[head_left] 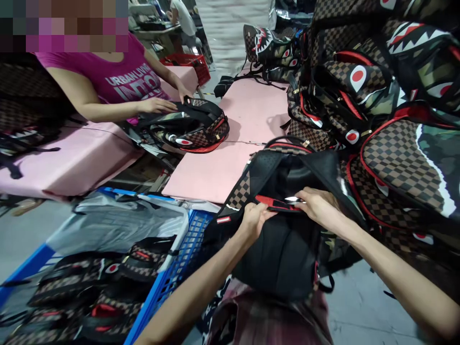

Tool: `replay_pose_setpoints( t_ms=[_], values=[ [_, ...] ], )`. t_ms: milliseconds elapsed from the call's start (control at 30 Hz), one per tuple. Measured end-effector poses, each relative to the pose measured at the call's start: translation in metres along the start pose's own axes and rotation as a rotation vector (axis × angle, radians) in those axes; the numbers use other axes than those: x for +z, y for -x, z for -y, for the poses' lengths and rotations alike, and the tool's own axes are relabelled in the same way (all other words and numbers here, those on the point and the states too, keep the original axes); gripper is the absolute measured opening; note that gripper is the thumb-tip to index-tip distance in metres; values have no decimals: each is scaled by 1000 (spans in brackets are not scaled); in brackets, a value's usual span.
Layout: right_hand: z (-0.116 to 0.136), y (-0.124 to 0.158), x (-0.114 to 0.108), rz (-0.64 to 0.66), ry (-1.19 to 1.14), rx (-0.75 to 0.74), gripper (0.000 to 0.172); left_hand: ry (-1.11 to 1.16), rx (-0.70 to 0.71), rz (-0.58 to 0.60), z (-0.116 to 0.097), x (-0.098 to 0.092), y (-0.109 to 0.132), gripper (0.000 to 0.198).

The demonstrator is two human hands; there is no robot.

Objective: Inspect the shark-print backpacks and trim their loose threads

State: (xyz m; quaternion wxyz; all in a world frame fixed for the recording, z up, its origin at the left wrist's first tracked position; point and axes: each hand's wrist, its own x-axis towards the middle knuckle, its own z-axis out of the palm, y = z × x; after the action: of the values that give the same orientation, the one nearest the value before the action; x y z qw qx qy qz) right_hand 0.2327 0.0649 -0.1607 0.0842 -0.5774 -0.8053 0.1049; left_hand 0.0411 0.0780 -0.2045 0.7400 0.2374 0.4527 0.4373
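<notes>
A black backpack (283,254) with brown checkered sides rests against the table's front edge, its padded back and straps facing me. My left hand (254,219) pinches the edge of a red-lined opening (269,201) across that back panel. My right hand (318,206) is closed at the opening's right end. From its fingers a small pointed silver blade (293,199), like that of thread snips, points left over the red lining. The snips' handle is hidden in my palm.
Checkered and camouflage backpacks (398,163) are piled at the right of the pink-covered table (208,179). At lower left, a blue crate (172,268) lined with plastic holds more bags. Across from me, a person in a magenta shirt (122,76) has both hands on another backpack (194,127).
</notes>
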Motion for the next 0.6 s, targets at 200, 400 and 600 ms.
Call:
replay_pose_setpoints(
  t_ms=[200,400,600],
  values=[
    [11,47,41,-181,-459,175,15,187,122,70,31,-13,34,6],
    [23,37,50,-202,-514,276,10,160,31,90,33,-23,33,11],
    [48,29,30,-98,-389,263,9,153,1,68,27,-27,41,10]
  ],
)
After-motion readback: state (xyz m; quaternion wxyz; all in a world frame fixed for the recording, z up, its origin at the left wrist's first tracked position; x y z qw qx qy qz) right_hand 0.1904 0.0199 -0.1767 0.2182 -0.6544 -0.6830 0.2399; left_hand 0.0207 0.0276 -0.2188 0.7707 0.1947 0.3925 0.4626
